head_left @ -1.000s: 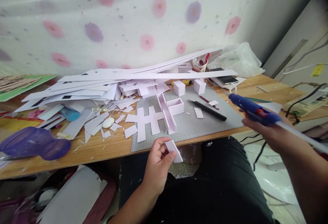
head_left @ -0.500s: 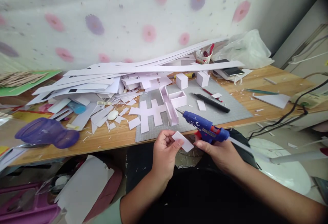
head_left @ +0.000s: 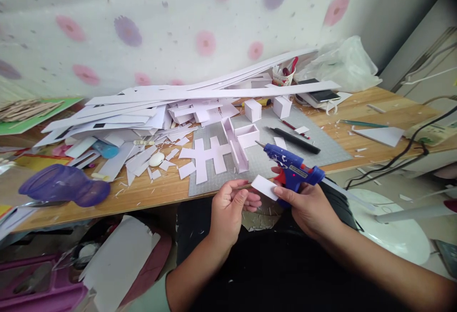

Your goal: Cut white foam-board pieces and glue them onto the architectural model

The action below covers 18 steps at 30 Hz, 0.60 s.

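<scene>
Head camera, looking down over the lap to the desk edge. The right hand (head_left: 309, 207) is clamped round the grip of a blue glue gun (head_left: 293, 169), with the nozzle aimed out to ten o'clock over the grey cutting mat (head_left: 314, 152). There's the small white card piece (head_left: 264, 187), low in the centre of the frame, just off the desk's near edge and tucked between the two hands. Its right end sits against the right thumb, under the gun's body. The left hand (head_left: 232, 207) is at nine o'clock of that piece, fingers loosely curled and tips right beside its lower edge. Whether they actually grip it, I cannot tell.

Up at twelve o'clock from the hands, a white foam-board model (head_left: 237, 143) stands on the mat, open-topped boxes and low walls. A black pen (head_left: 294, 141) lies at one o'clock, also on the mat. Out at ten o'clock there's a big sliding pile of white sheets (head_left: 143, 107) on the wooden desk (head_left: 374, 112). Far over at nine o'clock, a purple plastic object (head_left: 64, 190) rests near the desk edge.
</scene>
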Tool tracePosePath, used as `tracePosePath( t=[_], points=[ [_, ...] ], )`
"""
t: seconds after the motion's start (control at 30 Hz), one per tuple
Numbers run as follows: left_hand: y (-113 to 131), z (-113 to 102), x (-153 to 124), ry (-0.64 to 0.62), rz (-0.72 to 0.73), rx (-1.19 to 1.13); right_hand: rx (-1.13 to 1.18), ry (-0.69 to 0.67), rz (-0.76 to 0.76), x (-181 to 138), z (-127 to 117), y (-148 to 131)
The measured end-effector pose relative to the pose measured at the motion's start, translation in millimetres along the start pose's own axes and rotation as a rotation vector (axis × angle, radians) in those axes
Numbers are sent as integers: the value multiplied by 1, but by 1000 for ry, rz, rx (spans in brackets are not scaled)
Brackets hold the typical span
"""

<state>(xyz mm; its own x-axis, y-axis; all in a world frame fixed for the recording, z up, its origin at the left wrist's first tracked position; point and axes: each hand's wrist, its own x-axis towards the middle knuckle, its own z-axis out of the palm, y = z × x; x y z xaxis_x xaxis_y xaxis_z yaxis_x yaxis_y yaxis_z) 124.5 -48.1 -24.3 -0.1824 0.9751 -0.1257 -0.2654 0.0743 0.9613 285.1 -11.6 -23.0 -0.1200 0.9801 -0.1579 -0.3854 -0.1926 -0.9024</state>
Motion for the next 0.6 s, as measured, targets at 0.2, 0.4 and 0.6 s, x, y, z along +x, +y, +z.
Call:
tracePosePath(
  t=[0.2,0.4,0.6],
  points=[
    [-4,-3,4,-14,-97,-48,40,84,22,2,-3,-7],
    [0,-2,5,-21,-187,-147,-1,104,4,4,-6,-8],
    [0,1,4,-25,-210,-153,17,104,8,4,-10,-8]
  ],
)
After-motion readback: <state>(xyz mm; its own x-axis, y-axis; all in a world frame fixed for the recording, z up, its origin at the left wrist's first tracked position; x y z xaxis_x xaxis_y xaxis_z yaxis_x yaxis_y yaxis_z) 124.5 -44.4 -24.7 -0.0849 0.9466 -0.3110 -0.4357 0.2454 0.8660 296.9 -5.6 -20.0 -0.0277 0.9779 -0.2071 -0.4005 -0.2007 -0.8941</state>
